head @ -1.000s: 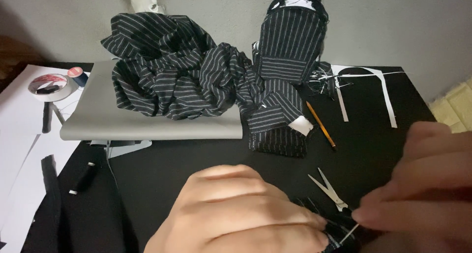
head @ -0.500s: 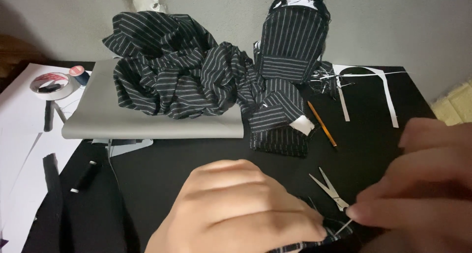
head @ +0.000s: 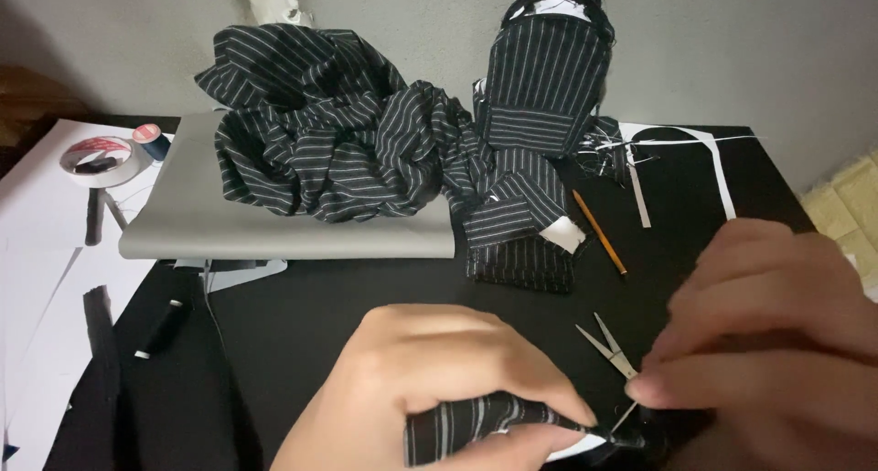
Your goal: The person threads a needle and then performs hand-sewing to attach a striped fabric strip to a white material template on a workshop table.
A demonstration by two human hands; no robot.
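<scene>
Black work table (head: 302, 334) against a plain grey wall (head: 732, 41), pale floor (head: 846, 206) at right.

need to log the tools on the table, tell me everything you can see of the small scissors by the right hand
The small scissors look like metal thread snips: two slim, pointed silver blades spread open in a narrow V, tips aimed up and left. They lie flat on the black table, just above the right hand, whose fingertips cover the handle end. No handle shape or colour can be seen. The left hand is not touching them.
</scene>
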